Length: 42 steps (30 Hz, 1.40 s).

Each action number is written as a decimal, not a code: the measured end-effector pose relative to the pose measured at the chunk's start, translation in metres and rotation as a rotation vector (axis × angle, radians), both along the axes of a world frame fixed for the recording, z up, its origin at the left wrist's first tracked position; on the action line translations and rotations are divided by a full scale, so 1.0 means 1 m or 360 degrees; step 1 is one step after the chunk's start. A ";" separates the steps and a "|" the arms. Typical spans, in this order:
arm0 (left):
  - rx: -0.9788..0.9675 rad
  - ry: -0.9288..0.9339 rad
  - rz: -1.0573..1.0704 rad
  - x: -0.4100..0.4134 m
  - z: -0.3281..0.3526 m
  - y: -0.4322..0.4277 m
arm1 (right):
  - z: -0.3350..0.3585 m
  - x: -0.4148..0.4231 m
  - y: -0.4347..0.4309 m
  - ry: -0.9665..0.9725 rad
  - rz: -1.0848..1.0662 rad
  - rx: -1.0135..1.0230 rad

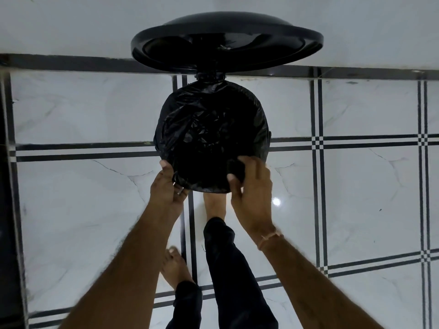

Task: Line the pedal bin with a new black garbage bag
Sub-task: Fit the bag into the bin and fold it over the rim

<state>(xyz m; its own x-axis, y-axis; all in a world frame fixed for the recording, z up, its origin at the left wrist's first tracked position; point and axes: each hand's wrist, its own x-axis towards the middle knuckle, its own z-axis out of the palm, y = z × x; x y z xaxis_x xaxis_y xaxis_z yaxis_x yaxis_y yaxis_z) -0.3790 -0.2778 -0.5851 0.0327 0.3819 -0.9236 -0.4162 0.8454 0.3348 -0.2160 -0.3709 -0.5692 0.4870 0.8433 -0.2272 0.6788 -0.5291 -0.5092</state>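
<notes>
A round pedal bin stands on the tiled floor with its black lid (226,40) raised against the wall. A crumpled black garbage bag (209,129) fills the bin's mouth and folds over its rim. My left hand (169,186) grips the bag's edge at the near left of the rim. My right hand (251,186) pinches a fold of the bag at the near right of the rim, thumb outside and fingers over the edge. My right foot (215,205) reaches under the bin's front, where the pedal is hidden.
White marble-look floor tiles (356,186) with black stripe borders surround the bin. A white wall with a black skirting strip (71,65) runs behind it. My left foot (175,267) stands farther back. A dark edge lies along the far left.
</notes>
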 end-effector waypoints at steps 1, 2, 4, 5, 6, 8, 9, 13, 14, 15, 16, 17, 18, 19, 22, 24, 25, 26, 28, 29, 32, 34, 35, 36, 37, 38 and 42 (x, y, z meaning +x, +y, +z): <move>-0.0011 -0.0011 0.0041 0.001 0.001 0.000 | 0.000 -0.002 -0.007 0.0115 -0.0260 0.0068; -0.0038 -0.0026 0.0109 0.002 0.003 -0.001 | 0.002 -0.005 -0.009 0.0281 -0.0536 0.0070; -0.0130 -0.0083 0.0277 0.004 0.006 -0.004 | 0.005 -0.008 -0.004 0.0792 -0.1082 -0.0080; -0.0167 -0.0111 0.0329 0.005 0.005 -0.006 | 0.006 -0.007 0.001 0.1105 -0.1309 -0.0130; -0.0190 -0.0130 0.0348 0.004 0.004 -0.008 | 0.009 -0.006 0.009 0.1393 -0.1487 -0.0134; -0.0210 -0.0142 0.0330 0.001 0.004 -0.007 | 0.014 0.002 0.025 0.1700 -0.1720 -0.0038; -0.0208 -0.0130 0.0307 -0.001 0.003 -0.004 | 0.013 0.010 0.030 0.1756 -0.1821 0.0029; -0.0172 -0.0064 0.0156 -0.009 0.002 0.024 | 0.010 0.049 0.046 0.1880 -0.1989 0.0178; -0.0197 -0.0061 0.0112 -0.011 0.002 0.030 | 0.009 0.055 0.048 0.1910 -0.1990 0.0163; -0.0241 -0.0067 0.0083 -0.012 0.002 0.034 | 0.009 0.059 0.049 0.1917 -0.1972 0.0134; -0.0288 -0.0072 0.0059 -0.013 0.003 0.038 | 0.010 0.062 0.050 0.1920 -0.1947 0.0102; -0.0309 -0.0064 0.0028 -0.014 0.005 0.041 | 0.011 0.063 0.050 0.1892 -0.1911 0.0078; -0.0310 -0.0039 -0.0010 -0.014 0.007 0.043 | 0.011 0.063 0.049 0.1851 -0.1873 0.0051; -0.0294 0.0017 -0.0059 -0.015 0.008 0.045 | 0.012 0.064 0.050 0.1790 -0.1803 0.0007; -0.0148 0.0282 -0.0309 -0.017 0.016 0.050 | 0.026 0.065 0.055 0.1584 -0.1549 -0.0108; -0.0103 0.0476 -0.0527 -0.018 0.027 0.055 | 0.044 0.064 0.065 0.1412 -0.1402 -0.0087; -0.0077 0.0556 -0.0588 -0.020 0.036 0.059 | 0.056 0.064 0.072 0.1338 -0.1356 -0.0038; -0.0031 0.0596 -0.0607 -0.020 0.052 0.068 | 0.072 0.067 0.081 0.1278 -0.1317 0.0024; 0.0089 0.0604 -0.0586 -0.018 0.081 0.084 | 0.101 0.073 0.101 0.1147 -0.1234 0.0151; 0.0150 0.0595 -0.0565 -0.016 0.097 0.095 | 0.119 0.079 0.112 0.1080 -0.1159 0.0227; 0.0286 0.0545 -0.0515 0.001 0.148 0.134 | 0.173 0.098 0.152 0.1004 -0.0954 0.0387; 0.0372 0.0479 -0.0579 0.016 0.172 0.155 | 0.197 0.107 0.178 0.1019 -0.0769 0.0252; 0.0410 0.0476 -0.0640 0.023 0.181 0.163 | 0.203 0.110 0.189 0.0999 -0.0661 0.0094; 0.0443 0.0502 -0.0724 0.029 0.187 0.167 | 0.206 0.111 0.197 0.0980 -0.0579 -0.0087; 0.0468 0.0533 -0.0807 0.034 0.191 0.168 | 0.207 0.110 0.201 0.0943 -0.0518 -0.0241; 0.0486 0.0559 -0.0873 0.037 0.192 0.165 | 0.203 0.108 0.201 0.0883 -0.0483 -0.0298; 0.0692 0.0614 -0.0983 0.029 0.187 0.129 | 0.186 0.088 0.166 0.0657 -0.0373 -0.0268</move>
<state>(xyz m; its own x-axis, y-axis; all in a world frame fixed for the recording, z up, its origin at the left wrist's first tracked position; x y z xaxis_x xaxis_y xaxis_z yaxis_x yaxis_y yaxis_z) -0.3498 -0.1490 -0.3978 0.0646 0.7230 -0.6878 0.2880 0.6464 0.7066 -0.1279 -0.2047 -0.3836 0.4995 0.6573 -0.5643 0.2919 -0.7410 -0.6047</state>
